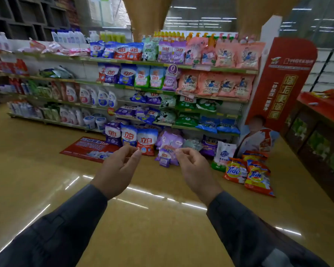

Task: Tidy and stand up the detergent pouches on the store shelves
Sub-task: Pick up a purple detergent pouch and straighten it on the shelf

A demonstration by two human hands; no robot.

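Observation:
Detergent pouches fill a green-edged store shelf unit ahead of me. Blue, purple and red pouches stand on the floor-level row. Small purple pouches lie tumbled on the floor in front of it. Orange Tide bags lean on the floor to the right. Pink pouches stand on the upper right shelves. My left hand and my right hand are both stretched forward in the air, fingers loosely curled, holding nothing and well short of the shelves.
A tall red display stand closes the shelf's right end. A red-topped counter runs along the far right. A red floor sticker lies left of the pouches. Detergent bottles fill the left shelves. Glossy yellow floor lies between me and the shelves.

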